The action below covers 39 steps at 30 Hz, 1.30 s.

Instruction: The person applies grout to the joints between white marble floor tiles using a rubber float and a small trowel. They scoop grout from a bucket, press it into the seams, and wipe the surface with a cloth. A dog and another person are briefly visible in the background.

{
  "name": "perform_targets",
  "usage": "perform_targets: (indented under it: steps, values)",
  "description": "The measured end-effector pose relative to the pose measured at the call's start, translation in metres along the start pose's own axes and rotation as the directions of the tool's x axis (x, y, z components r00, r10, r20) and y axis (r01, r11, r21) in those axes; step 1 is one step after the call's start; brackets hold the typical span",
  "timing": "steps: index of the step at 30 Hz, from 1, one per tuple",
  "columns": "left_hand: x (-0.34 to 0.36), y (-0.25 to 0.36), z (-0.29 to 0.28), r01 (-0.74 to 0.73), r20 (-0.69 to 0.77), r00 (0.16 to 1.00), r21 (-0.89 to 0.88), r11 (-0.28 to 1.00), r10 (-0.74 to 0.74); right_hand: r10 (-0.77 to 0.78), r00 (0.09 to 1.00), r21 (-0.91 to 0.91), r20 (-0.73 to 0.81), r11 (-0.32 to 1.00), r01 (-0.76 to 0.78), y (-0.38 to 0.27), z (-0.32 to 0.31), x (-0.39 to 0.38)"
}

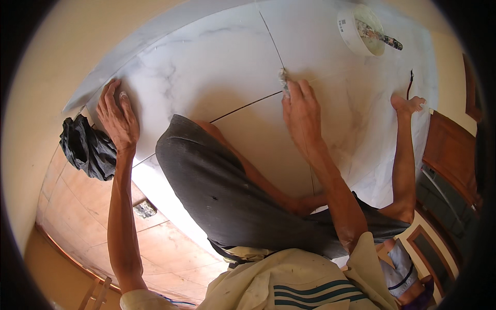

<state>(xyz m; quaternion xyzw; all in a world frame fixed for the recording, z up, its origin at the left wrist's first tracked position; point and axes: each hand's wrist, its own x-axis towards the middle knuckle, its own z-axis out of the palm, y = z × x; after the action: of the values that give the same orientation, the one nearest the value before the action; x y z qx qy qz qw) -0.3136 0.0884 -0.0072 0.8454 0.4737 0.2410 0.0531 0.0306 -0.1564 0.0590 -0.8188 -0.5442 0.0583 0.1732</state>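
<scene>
My right hand (302,111) is closed round a small tool (283,77) whose showing end is smeared with whitish paste; its exact kind is hidden by my fingers. The tool sits at the crossing of dark joint lines between large white marbled tiles (232,57). My left hand (118,114) lies flat with its fingers stretched out near the far left edge of the tiles, holding nothing. White smudges show on its fingers. A crumpled black plastic bag (88,147) lies right beside that hand.
At the far right stands a white bucket (347,33) with a paste-smeared, dark-handled scraper (387,40) in it. A dark cable (411,82) sticks up near my right foot. On the lower brownish floor lies a grey block (144,208). Another person (403,271) is at lower right.
</scene>
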Motion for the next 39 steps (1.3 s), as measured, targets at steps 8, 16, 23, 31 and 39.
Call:
perform_targets:
  steps: [8, 16, 23, 31, 39]
  values:
    - [0.000, 0.000, -0.001, -0.008, 0.002, 1.000, -0.034, 0.999, 0.008, -0.225, 0.972, 0.043, 0.059, 0.974, 0.223, 0.024, -0.034, 0.012]
    - [-0.004, -0.006, -0.004, 0.002, 0.013, 1.000, 0.004, 1.000, -0.002, -0.017, 0.992, 0.046, 0.125, 0.999, 0.011, 0.043, -0.070, 0.013]
    - [-0.001, 0.001, 0.000, 0.009, 0.024, 1.000, -0.025, 1.000, -0.008, -0.102, 0.987, 0.096, 0.121, 0.991, 0.091, -0.009, -0.011, -0.037]
    - [0.000, -0.001, 0.000, 0.006, 0.020, 1.000, -0.029, 1.000, -0.005, 0.189, 0.982, -0.079, 0.019, 0.979, -0.187, 0.062, -0.049, 0.017]
    - [-0.007, -0.003, -0.006, 0.010, 0.015, 1.000, -0.023, 1.000, -0.009, -0.084, 0.976, 0.239, 0.200, 0.970, 0.035, 0.017, -0.050, 0.022]
